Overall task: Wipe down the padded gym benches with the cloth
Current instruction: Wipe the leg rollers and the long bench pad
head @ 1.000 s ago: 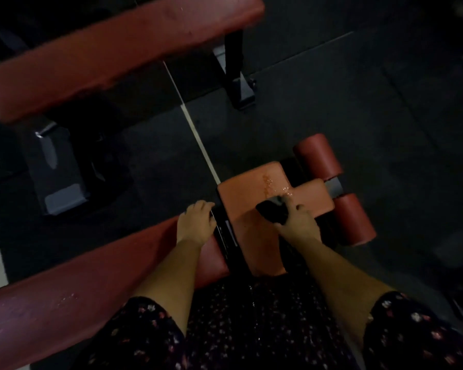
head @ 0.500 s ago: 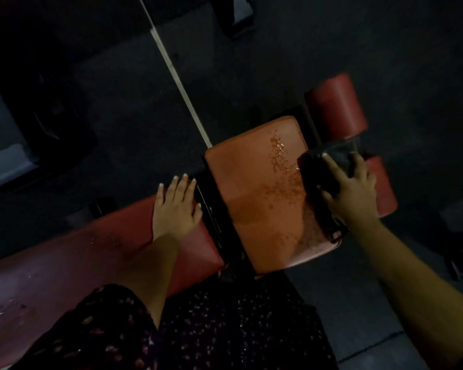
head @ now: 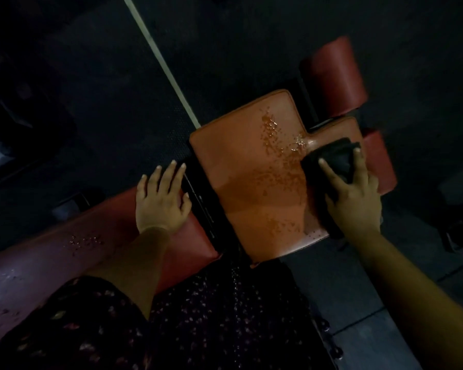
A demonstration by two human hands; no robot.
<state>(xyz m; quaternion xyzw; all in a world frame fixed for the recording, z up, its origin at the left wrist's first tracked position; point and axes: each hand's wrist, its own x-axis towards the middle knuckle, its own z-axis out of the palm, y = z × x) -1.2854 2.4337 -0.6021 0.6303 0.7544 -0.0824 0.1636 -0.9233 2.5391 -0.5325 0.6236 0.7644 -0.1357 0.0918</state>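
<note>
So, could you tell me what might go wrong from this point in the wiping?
1. The cloth sits under the right hand at the seat pad's right edge, while droplets spread across its middle; a narrow stroke could miss them.
2. The left hand rests on the long pad with fingertips at the gap between pads; they might get pinched if the seat shifts.
3. More droplets on the long pad could go unwiped.

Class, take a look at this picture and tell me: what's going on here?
A person is wiping an orange seat pad. The right hand presses a dark cloth onto its right side. The left hand rests flat on the long pad beside it. Droplets dot the seat pad's middle, not yet wiped; a few more sit on the long pad.
</note>
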